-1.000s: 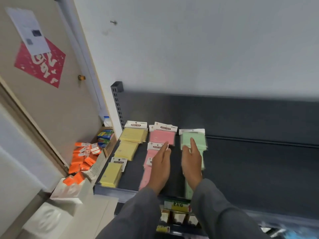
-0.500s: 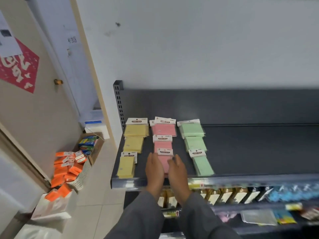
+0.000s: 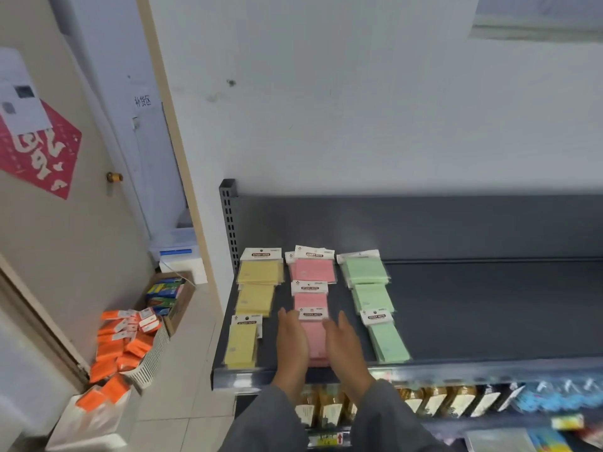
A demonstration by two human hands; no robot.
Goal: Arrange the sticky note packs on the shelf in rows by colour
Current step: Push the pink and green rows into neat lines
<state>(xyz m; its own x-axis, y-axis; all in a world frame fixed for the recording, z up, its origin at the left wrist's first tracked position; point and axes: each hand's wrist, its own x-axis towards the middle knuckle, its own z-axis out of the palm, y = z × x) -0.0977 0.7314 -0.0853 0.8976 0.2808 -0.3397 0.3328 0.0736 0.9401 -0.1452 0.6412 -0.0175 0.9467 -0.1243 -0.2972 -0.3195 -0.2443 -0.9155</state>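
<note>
front pink pack (image 3: 314,340): long axis front-to-back (header rearward) | left hand (image 3: 291,345), right hand (image 3: 346,349): flat, fingers extended, flanking it

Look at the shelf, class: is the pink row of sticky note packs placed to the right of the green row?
No: the pink row runs between the yellow row on the left and the green row on the right.

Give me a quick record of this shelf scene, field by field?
Surface: dark grey metal shelf
Left row: yellow sticky note packs
Middle row: pink sticky note packs
Right row: green sticky note packs
Left hand: flat beside the front pink pack, left side
Right hand: flat on its right side
Floor: white basket of orange packs
</note>
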